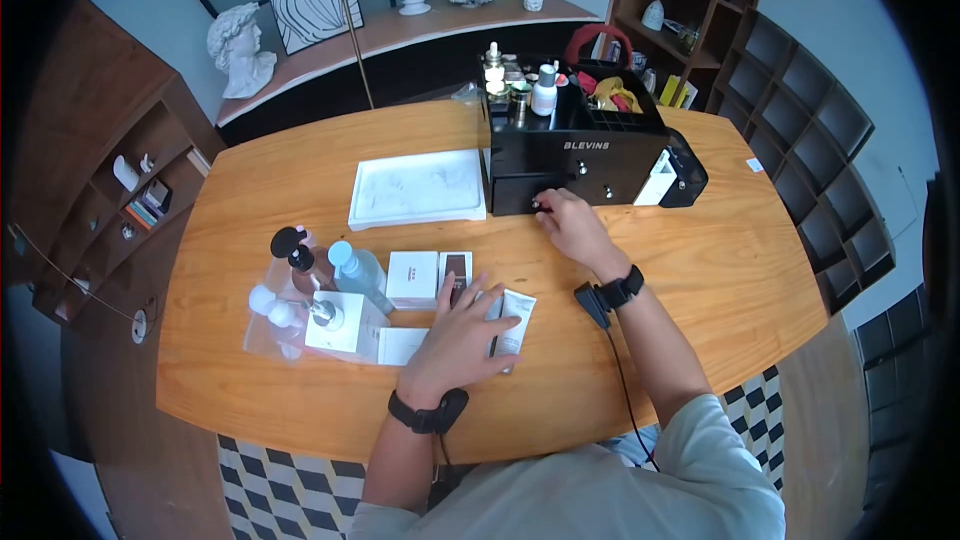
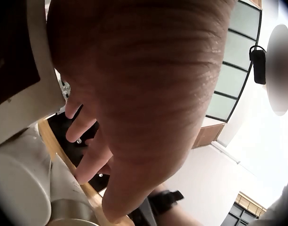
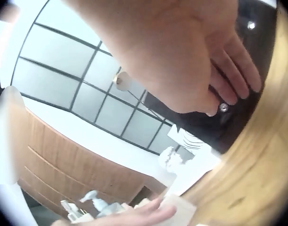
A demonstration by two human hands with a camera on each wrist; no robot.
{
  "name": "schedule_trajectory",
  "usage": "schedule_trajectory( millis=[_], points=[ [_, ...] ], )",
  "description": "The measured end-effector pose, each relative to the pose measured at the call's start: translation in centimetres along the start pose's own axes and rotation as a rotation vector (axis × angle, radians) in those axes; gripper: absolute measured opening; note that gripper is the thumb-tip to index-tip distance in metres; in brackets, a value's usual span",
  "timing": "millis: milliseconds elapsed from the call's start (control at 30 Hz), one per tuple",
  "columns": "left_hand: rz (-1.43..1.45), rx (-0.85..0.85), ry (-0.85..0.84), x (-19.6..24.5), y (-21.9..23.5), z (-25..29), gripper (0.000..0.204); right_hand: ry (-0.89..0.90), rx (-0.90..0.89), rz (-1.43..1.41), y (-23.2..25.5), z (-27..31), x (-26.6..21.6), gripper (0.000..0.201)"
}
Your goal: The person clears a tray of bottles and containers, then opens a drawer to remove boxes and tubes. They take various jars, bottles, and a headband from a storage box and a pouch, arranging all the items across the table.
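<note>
My right hand (image 1: 575, 225) reaches the front of a black cosmetics organizer (image 1: 530, 152) marked BLEVINS. Its thumb and fingertips pinch the small round drawer knob (image 3: 223, 107) low on the left. My left hand (image 1: 455, 340) spreads its fingers over a group of skincare packs, palm down. Beside its thumb lies a white tube (image 1: 515, 320), with another tube partly hidden under the fingers. A dark-fronted box (image 1: 456, 268) and a white square box (image 1: 413, 278) stand just beyond the left fingertips. In the left wrist view, two pale tubes (image 2: 21, 174) show below the hand.
Pump bottles, one blue (image 1: 358, 270), and a white square dispenser (image 1: 345, 325) stand left of the left hand. A white marbled tray (image 1: 418, 185) lies left of the organizer. Bottles (image 1: 544, 92) crowd its top. A black cable (image 1: 625, 380) hangs from the right wrist.
</note>
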State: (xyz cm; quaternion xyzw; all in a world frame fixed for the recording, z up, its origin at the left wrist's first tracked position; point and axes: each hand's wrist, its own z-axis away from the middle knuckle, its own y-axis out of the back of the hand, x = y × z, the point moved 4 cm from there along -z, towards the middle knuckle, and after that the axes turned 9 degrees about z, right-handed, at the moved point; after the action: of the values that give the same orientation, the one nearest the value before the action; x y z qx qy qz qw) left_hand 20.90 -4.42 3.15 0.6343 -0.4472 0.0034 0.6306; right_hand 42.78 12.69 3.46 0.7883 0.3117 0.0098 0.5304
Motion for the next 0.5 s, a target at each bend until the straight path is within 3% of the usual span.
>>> schedule_trajectory(
  millis=[67,167,267,367,433,500],
  points=[
    [0.012,0.006,0.0,-0.2,0.2,0.0,0.052,-0.05,-0.034,-0.065,-1.1,-1.8,0.9,0.021],
    [0.034,0.064,-0.017,0.0,0.7,-0.1,0.049,0.04,0.081,-0.016,-0.9,-1.5,0.2,0.02],
    [0.083,0.18,-0.037,0.3,1.6,-0.5,0.041,-0.002,-0.018,0.209,1.2,-1.3,-1.6,0.016],
    [0.119,0.316,-0.048,0.4,2.5,-0.7,0.032,0.028,0.136,0.063,6.1,-4.8,-3.0,0.014],
    [0.059,0.415,-0.082,0.2,2.8,-0.5,0.026,0.092,0.408,0.044,9.4,-8.3,-3.1,0.02],
    [-0.002,0.449,-0.03,-0.1,3.2,-0.5,0.024,0.104,0.423,0.22,10.6,-12.3,-2.0,0.044]
  ],
)
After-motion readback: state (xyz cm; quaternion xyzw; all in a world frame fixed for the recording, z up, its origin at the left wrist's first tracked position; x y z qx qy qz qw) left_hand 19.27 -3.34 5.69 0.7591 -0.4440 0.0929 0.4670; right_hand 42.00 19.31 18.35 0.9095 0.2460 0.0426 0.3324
